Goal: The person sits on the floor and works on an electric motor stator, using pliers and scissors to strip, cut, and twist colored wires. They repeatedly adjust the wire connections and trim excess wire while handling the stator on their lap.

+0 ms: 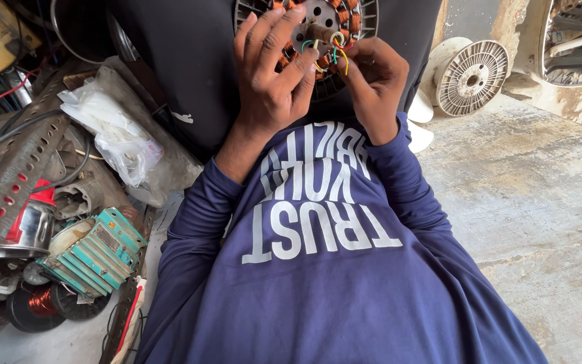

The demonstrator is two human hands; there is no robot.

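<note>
Seen from above, the left hand (274, 74) lies spread over the round motor winding (318, 40), steadying it against the lap, while the right hand (372, 77) pinches its coloured wires (338, 55) to keep them clear.

Soft, even daylight fills the scene, brightest on the concrete floor (527, 195) right of the fingers (274, 34). Shadows are faint. The clutter left of the fingers sits dimmer, and the dark trousers (190, 74) swallow detail. No glare shows. Focus is sharp centrally; the edges bow slightly, probably from a wide lens.
</note>
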